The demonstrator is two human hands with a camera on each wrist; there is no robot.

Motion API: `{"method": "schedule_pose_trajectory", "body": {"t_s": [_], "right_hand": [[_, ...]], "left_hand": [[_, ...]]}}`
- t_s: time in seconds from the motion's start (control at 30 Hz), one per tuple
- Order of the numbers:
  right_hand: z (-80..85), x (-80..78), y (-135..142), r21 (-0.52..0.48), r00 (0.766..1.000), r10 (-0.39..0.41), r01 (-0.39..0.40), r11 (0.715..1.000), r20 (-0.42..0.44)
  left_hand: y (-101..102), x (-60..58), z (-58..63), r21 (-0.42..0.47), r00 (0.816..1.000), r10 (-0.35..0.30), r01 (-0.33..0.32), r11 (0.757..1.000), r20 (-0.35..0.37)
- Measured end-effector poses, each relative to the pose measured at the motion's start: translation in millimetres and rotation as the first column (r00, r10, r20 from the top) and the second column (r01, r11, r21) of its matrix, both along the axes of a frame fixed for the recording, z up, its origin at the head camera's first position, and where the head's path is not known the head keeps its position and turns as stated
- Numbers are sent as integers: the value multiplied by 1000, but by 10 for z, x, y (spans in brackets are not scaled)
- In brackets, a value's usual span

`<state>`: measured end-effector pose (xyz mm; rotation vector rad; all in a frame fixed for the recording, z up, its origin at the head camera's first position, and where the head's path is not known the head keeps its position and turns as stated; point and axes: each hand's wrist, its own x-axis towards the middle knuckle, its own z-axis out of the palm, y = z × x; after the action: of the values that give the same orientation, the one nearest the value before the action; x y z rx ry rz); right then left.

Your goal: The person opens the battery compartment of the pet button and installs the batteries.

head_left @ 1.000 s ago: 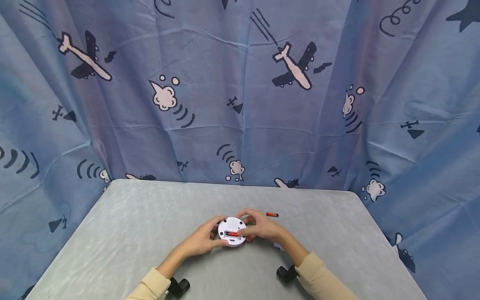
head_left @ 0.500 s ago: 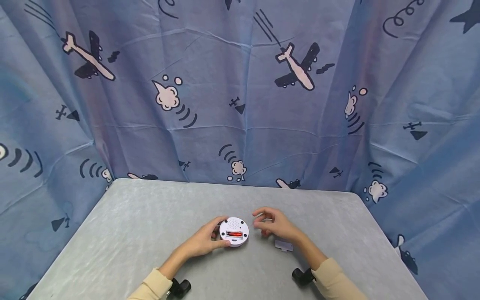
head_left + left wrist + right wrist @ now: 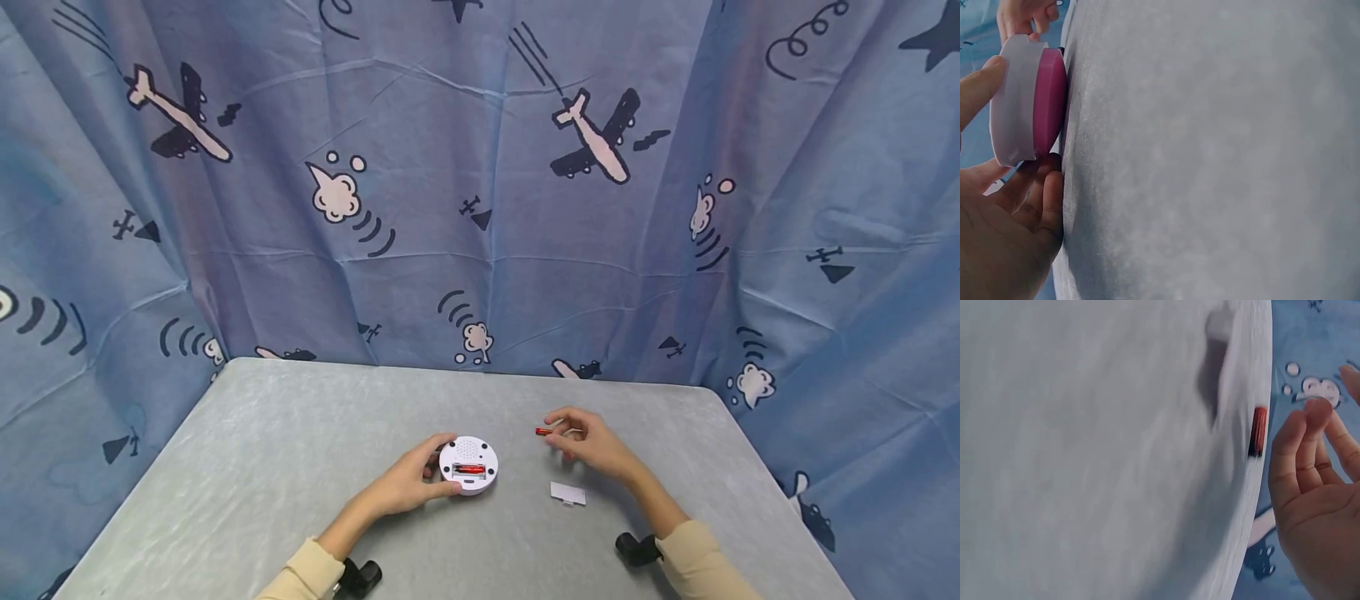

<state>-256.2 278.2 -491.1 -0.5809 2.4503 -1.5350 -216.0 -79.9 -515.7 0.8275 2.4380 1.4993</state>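
Red loose battery [image 3: 543, 432] lies on the table [image 3: 315, 417] just under the nearer, right hand [image 3: 591, 440], long axis side to side, one end showing left of its fingertips. Thumb and fingers parted, nothing pinched. Pale cover [image 3: 567, 492] lies bodyward of them; well left, left hand [image 3: 408, 479] grips round white device [image 3: 468, 452].

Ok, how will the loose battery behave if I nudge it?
The battery will probably roll, being a cylinder lying on its side on the table. Its casing looks smooth, so it may slip from a light pinch.
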Motion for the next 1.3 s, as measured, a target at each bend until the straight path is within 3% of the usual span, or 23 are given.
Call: {"method": "schedule_pose_trajectory", "body": {"t_s": [0.2,0.37,0.47,0.6,0.67,0.9,1.3], "right_hand": [[-40,-48,212,32,994,-13,16,999,-110],[-53,-50,273,139,985,5,20,990,-175],[28,-4,238,197,984,19,16,980,-176],[-2,-50,264,222,987,15,21,975,-160],[-97,-133,307,233,986,8,31,972,-165],[-116,-243,268,289,974,32,35,957,-224],[-143,-328,109,348,967,21,71,935,-255]], "left_hand": [[4,4,-3,1,1000,3,-3,1000,2],[8,3,-10,0,1000,3,-3,1000,0],[9,3,-11,1,1000,0,0,1000,-4],[9,1,-8,0,1000,-2,2,1000,-1],[8,3,-4,1,1000,-1,1,1000,3],[6,7,18,-2,1000,5,-5,1000,10],[7,0,15,-3,1000,5,-4,1000,17]]}}
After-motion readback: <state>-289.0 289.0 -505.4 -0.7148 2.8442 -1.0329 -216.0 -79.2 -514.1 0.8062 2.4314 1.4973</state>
